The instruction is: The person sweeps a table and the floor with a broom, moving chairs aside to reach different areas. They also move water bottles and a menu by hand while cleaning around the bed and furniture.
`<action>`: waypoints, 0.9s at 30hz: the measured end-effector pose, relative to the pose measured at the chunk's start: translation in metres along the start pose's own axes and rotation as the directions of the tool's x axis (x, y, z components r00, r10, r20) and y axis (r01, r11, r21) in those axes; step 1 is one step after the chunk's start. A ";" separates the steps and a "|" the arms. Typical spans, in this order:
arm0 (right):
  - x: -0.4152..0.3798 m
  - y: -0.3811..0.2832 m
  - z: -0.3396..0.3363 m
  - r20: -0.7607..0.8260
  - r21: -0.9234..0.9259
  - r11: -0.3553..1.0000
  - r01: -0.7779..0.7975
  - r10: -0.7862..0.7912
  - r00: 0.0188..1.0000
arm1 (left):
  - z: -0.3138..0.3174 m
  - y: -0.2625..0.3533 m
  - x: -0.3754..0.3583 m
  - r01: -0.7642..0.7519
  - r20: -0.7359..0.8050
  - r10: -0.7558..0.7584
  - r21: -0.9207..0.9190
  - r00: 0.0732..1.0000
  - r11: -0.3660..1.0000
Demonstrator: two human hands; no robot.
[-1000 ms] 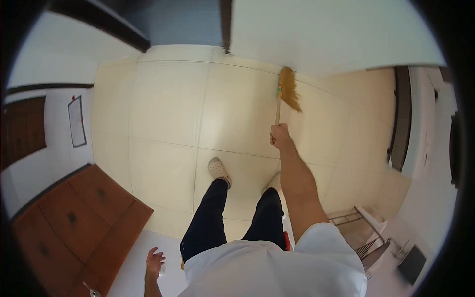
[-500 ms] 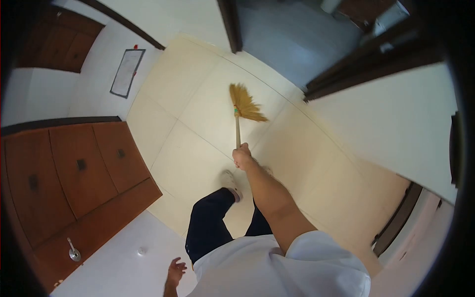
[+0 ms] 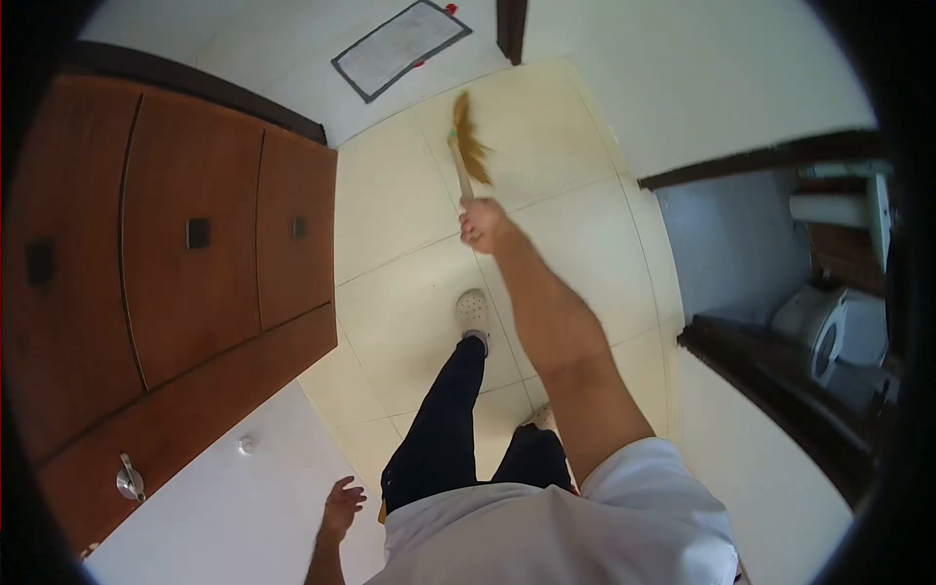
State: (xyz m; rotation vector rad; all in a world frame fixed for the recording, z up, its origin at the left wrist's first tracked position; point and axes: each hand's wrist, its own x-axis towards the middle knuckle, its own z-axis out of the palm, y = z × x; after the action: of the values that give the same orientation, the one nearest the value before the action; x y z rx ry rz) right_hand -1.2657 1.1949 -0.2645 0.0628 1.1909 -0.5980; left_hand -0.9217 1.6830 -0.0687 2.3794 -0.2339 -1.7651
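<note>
My right hand is wrapped round the pale handle of a broom, with the arm stretched out forward. The broom's golden-brown bristles fan out over the cream tiled floor, not far from the far wall. A green band shows where handle and bristles meet. Down at the lower left, my left hand hangs beside my body, fingers loosely apart and holding nothing. A beige clog on one foot is forward on the tiles; the other foot is behind it, partly hidden by the trouser leg.
A brown wooden door with dark square fittings and a metal handle fills the left side. On the far wall is a grey-framed white panel. To the right, a dark-framed doorway opens on a bathroom with a toilet.
The view has turned, bringing the toilet into sight on the right. The broom has moved forward towards the far wall, still in my right hand, and one foot has stepped ahead.
</note>
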 end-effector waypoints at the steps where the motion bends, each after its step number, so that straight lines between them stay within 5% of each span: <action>1: -0.006 -0.015 0.006 0.077 -0.041 0.996 0.079 -0.075 0.994 | 0.000 0.009 -0.002 0.011 -0.045 -0.008 0.066 0.999 0.998; 2: -0.018 -0.030 0.020 0.043 -0.120 0.973 0.198 -0.194 0.980 | -0.009 0.014 0.003 0.002 -0.022 -0.001 0.020 1.000 1.000; 4: -0.012 -0.047 0.023 0.033 -0.596 0.738 0.318 -0.373 0.927 | -0.027 0.018 0.016 0.006 -0.007 -0.007 -0.028 1.000 1.000; 6: -0.028 -0.081 0.033 -0.073 -0.784 0.606 0.136 -0.307 0.949 | -0.031 0.020 0.020 0.041 -0.020 -0.041 -0.018 0.999 0.999; 7: -0.040 -0.103 0.045 -0.102 -0.897 0.430 0.103 -0.428 0.898 | -0.030 0.024 0.022 0.070 -0.012 -0.070 -0.024 0.997 0.997; 9: -0.060 -0.134 0.072 -0.113 -0.863 0.468 0.190 -0.546 0.830 | -0.027 0.037 0.024 0.128 0.010 -0.127 -0.025 0.992 0.992; 12: -0.006 -0.146 0.045 0.195 -0.978 -0.133 0.163 -0.863 0.465 | -0.025 0.034 0.036 0.112 0.081 -0.107 -0.068 0.991 0.991; 15: -0.068 -0.177 0.101 -0.100 -0.844 0.458 0.280 -0.647 0.756 | -0.020 0.051 0.041 0.098 0.054 -0.098 0.002 0.994 0.995; 16: -0.048 -0.173 0.088 0.005 -0.884 0.278 0.377 -0.799 0.601 | -0.019 0.056 0.044 0.120 0.041 -0.119 -0.015 0.992 0.993; 19: -0.068 -0.182 0.101 -0.094 -0.834 0.449 0.320 -0.687 0.720 | -0.021 0.075 0.051 0.102 0.041 -0.107 0.105 0.993 0.989; 22: -0.054 -0.169 0.059 0.077 -0.805 0.225 0.549 -0.878 0.473 | -0.024 0.080 0.062 0.094 0.061 -0.098 0.062 0.993 0.994; 25: -0.121 -0.164 0.060 -0.175 -0.684 0.646 0.339 -0.596 0.783 | -0.023 0.096 0.081 0.053 0.075 -0.064 0.143 0.995 0.988; 27: -0.143 -0.128 0.013 -0.175 -0.731 0.597 0.331 -0.633 0.754 | -0.022 0.111 0.089 0.019 0.109 -0.038 0.167 0.993 0.986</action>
State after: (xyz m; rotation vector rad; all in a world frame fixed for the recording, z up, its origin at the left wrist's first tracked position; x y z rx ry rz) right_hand -1.3485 1.1398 -0.0993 -0.8381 1.8236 -0.6243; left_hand -0.8778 1.5557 -0.1198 2.4072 -0.3775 -1.9667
